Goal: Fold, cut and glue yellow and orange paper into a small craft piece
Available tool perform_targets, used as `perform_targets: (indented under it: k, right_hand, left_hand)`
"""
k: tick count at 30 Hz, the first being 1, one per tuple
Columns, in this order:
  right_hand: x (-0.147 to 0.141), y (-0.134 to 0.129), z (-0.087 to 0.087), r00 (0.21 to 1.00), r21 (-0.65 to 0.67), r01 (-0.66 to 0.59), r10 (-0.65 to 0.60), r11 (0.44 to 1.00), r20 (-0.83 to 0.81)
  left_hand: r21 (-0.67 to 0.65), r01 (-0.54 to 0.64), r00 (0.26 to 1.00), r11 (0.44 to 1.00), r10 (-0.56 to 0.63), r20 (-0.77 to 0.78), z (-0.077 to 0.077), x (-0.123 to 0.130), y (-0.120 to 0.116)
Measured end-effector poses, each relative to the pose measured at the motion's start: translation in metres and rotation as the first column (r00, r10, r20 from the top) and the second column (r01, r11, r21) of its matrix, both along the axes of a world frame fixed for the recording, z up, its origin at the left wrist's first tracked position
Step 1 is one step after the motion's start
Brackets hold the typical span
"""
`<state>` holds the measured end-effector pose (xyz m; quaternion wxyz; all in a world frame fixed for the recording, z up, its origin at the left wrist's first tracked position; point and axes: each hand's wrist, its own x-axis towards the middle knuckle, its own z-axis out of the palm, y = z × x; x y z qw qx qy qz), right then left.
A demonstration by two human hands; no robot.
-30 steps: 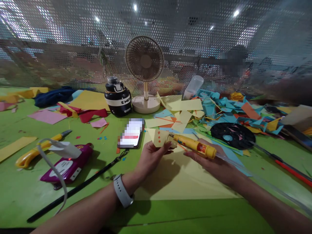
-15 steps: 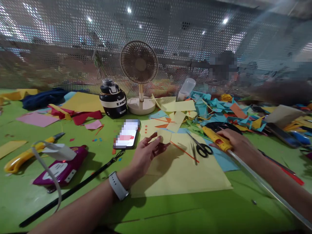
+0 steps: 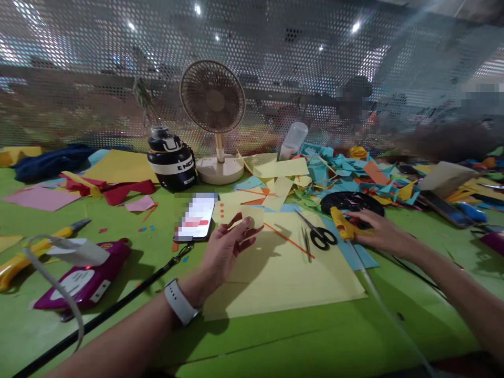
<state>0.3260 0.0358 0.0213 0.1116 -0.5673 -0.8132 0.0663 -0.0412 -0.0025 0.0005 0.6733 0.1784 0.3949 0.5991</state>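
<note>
Between the thumb and fingers of my left hand (image 3: 226,247) is a small piece of pale yellow paper (image 3: 255,215), held above a larger yellow sheet (image 3: 283,283). My right hand (image 3: 372,228) is closed around a yellow hot glue gun (image 3: 343,226), and a long clear glue stick (image 3: 374,291) trails from its back end toward me. The gun is near a round black dish (image 3: 354,202). On the large sheet, between my hands, lie black-handled scissors (image 3: 323,237), metal tweezers (image 3: 306,245) and a thin orange paper strip (image 3: 289,240).
Left of my left hand are a lit phone (image 3: 196,216), a purple power bank (image 3: 84,281) and a yellow-handled cutter (image 3: 35,257). A black bottle (image 3: 172,168) and a fan (image 3: 214,97) stand behind. Turquoise paper scraps (image 3: 328,165) pile up at the back right.
The glue gun in my right hand has turned, so its glue stick now runs more steeply toward me. My left hand still holds the paper. The whole view has shifted slightly right.
</note>
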Motion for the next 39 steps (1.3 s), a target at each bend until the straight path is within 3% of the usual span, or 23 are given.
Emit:
perform_targets:
  k: [5, 9, 13, 17, 21, 26, 31, 39]
  right_hand:
    - [0.003, -0.005, 0.001, 0.996, -0.005, -0.074, 0.074, 0.997, 0.042]
    - [-0.007, -0.009, 0.008, 0.991, 0.157, -0.120, 0.111, 0.980, 0.068]
    - [-0.036, -0.016, 0.015, 0.981, 0.264, -0.192, 0.179, 0.945, 0.075]
    - [-0.068, -0.021, 0.016, 0.931, 0.205, -0.363, 0.347, 0.909, 0.112]
    - [-0.089, -0.023, 0.014, 0.894, 0.123, -0.445, 0.433, 0.887, 0.115]
    - [-0.113, -0.021, 0.011, 0.883, 0.080, -0.469, 0.465, 0.880, 0.060]
    - [-0.148, -0.014, -0.005, 0.899, 0.120, -0.437, 0.431, 0.891, 0.076]
    - [-0.183, -0.007, -0.020, 0.898, 0.007, -0.429, 0.425, 0.903, 0.110]
  left_hand:
    - [-0.017, -0.011, 0.999, 1.000, 0.011, -0.034, -0.001, 0.000, 0.000]
    - [-0.025, -0.014, 0.998, 1.000, 0.012, -0.065, -0.003, -0.001, -0.001]
    - [-0.016, -0.015, 0.998, 1.000, 0.014, -0.056, -0.003, -0.001, -0.001]
    - [-0.001, -0.017, 1.000, 1.000, 0.017, -0.026, -0.001, -0.001, 0.000]
    - [0.000, -0.028, 0.999, 1.000, 0.028, -0.022, 0.002, -0.001, 0.000]
    - [0.032, -0.030, 1.000, 0.999, 0.030, 0.003, -0.001, -0.001, 0.000]
    - [0.059, -0.064, 0.998, 0.996, 0.064, 0.011, -0.003, -0.001, 0.000]
    - [0.062, -0.063, 0.998, 0.996, 0.063, 0.004, -0.003, -0.003, 0.000]
